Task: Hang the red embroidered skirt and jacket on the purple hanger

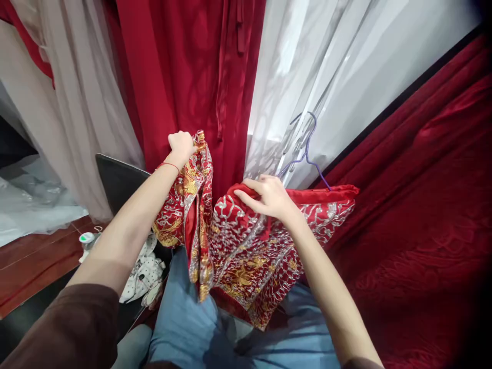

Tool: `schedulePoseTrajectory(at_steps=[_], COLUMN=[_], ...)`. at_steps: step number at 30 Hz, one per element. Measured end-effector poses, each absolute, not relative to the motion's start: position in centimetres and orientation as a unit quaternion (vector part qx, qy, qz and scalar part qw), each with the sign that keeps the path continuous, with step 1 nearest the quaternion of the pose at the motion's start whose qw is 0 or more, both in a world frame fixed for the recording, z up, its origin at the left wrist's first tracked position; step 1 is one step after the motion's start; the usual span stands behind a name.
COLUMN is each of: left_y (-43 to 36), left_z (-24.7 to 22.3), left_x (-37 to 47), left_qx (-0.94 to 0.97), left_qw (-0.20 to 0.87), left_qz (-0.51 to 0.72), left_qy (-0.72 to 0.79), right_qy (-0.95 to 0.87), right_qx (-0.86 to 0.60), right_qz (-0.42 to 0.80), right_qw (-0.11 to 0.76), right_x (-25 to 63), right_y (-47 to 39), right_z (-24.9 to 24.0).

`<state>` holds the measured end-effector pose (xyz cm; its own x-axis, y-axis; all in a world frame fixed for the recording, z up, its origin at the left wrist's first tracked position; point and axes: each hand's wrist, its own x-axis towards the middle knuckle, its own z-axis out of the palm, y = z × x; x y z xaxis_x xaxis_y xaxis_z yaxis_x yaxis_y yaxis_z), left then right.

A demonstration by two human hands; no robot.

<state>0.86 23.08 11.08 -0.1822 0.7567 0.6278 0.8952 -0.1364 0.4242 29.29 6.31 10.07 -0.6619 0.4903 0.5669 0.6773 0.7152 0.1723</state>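
My left hand [182, 144] is closed round the gathered top of a red garment piece [198, 189] embroidered in gold and silver, which hangs down in folds. To its right, my right hand [267, 196] grips the red waistband of an embroidered red skirt [249, 256], thumb and fingers at the fabric edge. A purple wire hanger [307, 148] stands up behind the skirt's waistband, its hook free and its lower part hidden. Whether the two embroidered pieces are joined cannot be made out.
Red cloth [184, 66] and white sheer fabric [295, 61] hang ahead. Dark red fabric [415, 246] fills the right side. At the left are a black panel [119, 179], a spotted white cloth [144, 271] and a small white container [86, 238].
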Motion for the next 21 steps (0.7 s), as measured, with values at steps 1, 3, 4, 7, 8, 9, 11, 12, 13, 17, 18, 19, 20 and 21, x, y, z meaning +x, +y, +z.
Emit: schedulePoseTrajectory(at_steps=[1,3,4,7,8,9,11,12,13,17,18,19,20,21], left_y=[23.3,23.5,23.6,23.2,22.9,22.5,21.5,20.9,20.2,17.0,16.0,15.1,14.1,13.2], left_z=[10.9,10.9,11.2,12.4,12.9,13.3,14.0,14.4,14.6,15.3,15.4,15.4,15.4,15.3], left_x=[1.2,2.0,2.6,4.7,5.5,6.4,8.2,9.0,9.8,11.9,12.2,12.3,12.4,12.3], left_qx=[-0.626,-0.599,-0.602,-0.623,-0.630,-0.639,-0.661,-0.674,-0.688,-0.751,-0.767,-0.784,-0.799,-0.812], left_qw=[0.097,0.122,0.126,0.132,0.134,0.135,0.131,0.127,0.122,0.098,0.091,0.084,0.077,0.072], left_qz=[-0.377,-0.312,-0.296,-0.300,-0.308,-0.318,-0.340,-0.351,-0.363,-0.396,-0.393,-0.384,-0.371,-0.356], left_qy=[-0.676,-0.727,-0.731,-0.710,-0.700,-0.687,-0.656,-0.637,-0.617,-0.520,-0.499,-0.481,-0.467,-0.457], right_qy=[-0.895,-0.903,-0.904,-0.891,-0.883,-0.876,-0.864,-0.858,-0.851,-0.836,-0.842,-0.850,-0.858,-0.858], right_qx=[-0.315,-0.292,-0.286,-0.301,-0.312,-0.323,-0.347,-0.361,-0.376,-0.407,-0.392,-0.367,-0.338,-0.312], right_qz=[-0.166,-0.122,-0.110,-0.125,-0.139,-0.152,-0.168,-0.175,-0.180,-0.186,-0.189,-0.194,-0.202,-0.213], right_qw=[0.268,0.291,0.299,0.317,0.322,0.325,0.323,0.321,0.319,0.316,0.318,0.323,0.332,0.349], right_x=[29.8,30.5,30.7,30.3,29.9,29.3,27.9,27.1,26.3,24.1,24.3,24.8,25.8,27.3], right_y=[5.8,5.3,5.3,6.3,6.9,7.5,8.9,9.5,10.0,11.2,11.1,10.9,10.6,10.3], right_z=[10.4,10.9,10.9,10.3,9.9,9.4,8.6,8.3,8.0,7.4,7.4,7.4,7.5,7.5])
